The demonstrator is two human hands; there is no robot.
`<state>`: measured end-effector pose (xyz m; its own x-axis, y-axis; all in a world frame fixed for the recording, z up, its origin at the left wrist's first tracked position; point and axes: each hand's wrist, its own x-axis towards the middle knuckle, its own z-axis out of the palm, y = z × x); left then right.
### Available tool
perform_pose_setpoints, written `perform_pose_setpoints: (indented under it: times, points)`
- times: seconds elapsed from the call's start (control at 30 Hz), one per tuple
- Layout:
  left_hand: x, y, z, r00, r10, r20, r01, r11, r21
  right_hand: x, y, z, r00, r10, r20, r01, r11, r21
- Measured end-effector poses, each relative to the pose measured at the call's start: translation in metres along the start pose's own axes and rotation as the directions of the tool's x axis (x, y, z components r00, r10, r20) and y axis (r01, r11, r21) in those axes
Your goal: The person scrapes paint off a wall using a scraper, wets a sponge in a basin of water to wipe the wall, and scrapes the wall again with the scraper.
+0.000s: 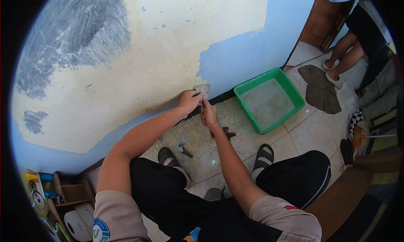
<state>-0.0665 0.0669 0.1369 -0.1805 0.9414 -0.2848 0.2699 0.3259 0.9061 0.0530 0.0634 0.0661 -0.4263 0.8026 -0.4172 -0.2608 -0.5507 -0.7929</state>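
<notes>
Low on the wall [147, 82], a scraper [203, 89] with a wide, pale-smeared blade meets the edge between the bare cream patch and the blue paint. My right hand [210, 116] is closed around its handle, which the fingers mostly hide. Beside it, my left hand [190, 102] is closed at the base of the blade, its fingers pressed on the tool. White specks dot both hands and forearms. Paint flakes and wet debris cover the floor below.
A green basin [258, 128] of cloudy water stands right of my hands. Two tools, one dark [228, 133] and one brownish [185, 151], lie on the floor. A grey cloth [322, 97] lies near another person's feet [333, 79]. A wooden shelf [71, 191] stands lower left.
</notes>
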Motion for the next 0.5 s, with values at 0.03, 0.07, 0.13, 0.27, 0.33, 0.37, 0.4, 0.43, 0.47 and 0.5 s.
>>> perform_pose_setpoints:
  times: [0.03, 0.07, 0.13, 0.27, 0.33, 0.37, 0.4, 0.43, 0.47, 0.5]
  points:
    - [0.0, -0.002, 0.002, 1.0, -0.014, -0.02, 0.013, 0.999, -0.035, 0.002, 0.0, -0.002, 1.0, 0.003, -0.001, -0.003, 1.0, 0.002]
    - [0.006, -0.006, 0.002, 1.0, -0.017, -0.02, 0.017, 0.999, -0.034, 0.004, 0.0, -0.004, 1.0, -0.011, -0.014, 0.011, 1.0, -0.005]
    - [0.019, -0.015, 0.004, 1.0, -0.012, 0.016, 0.013, 0.999, -0.052, 0.008, -0.003, -0.01, 0.999, -0.02, -0.028, 0.02, 1.0, -0.011]
    - [0.027, -0.016, 0.013, 0.999, -0.051, 0.017, 0.052, 0.996, -0.074, 0.016, -0.006, -0.026, 1.0, 0.008, -0.001, -0.008, 0.999, -0.037]
    - [0.033, -0.02, 0.018, 0.999, -0.009, 0.04, 0.016, 0.984, -0.176, 0.018, -0.01, -0.03, 1.0, -0.008, -0.007, 0.008, 0.998, -0.066]
    - [0.036, -0.022, 0.019, 0.999, -0.011, 0.042, 0.018, 0.984, -0.177, 0.019, -0.012, -0.033, 1.0, -0.004, -0.012, 0.003, 0.997, -0.076]
    - [0.034, -0.019, 0.02, 0.999, -0.039, 0.03, 0.043, 0.987, -0.155, 0.021, -0.012, -0.036, 1.0, 0.001, -0.016, -0.003, 0.996, -0.086]
    - [0.032, -0.015, 0.021, 0.998, -0.067, 0.017, 0.069, 0.989, -0.133, 0.023, -0.012, -0.04, 1.0, 0.004, -0.017, -0.005, 0.996, -0.085]
    - [0.033, -0.017, 0.024, 0.997, -0.069, 0.017, 0.07, 0.989, -0.132, 0.025, -0.012, -0.043, 0.999, -0.033, -0.011, 0.032, 0.995, -0.1]
    - [0.034, -0.021, 0.027, 0.998, -0.051, 0.024, 0.055, 0.975, -0.214, 0.029, -0.008, -0.046, 0.998, -0.068, -0.004, 0.067, 0.991, -0.114]
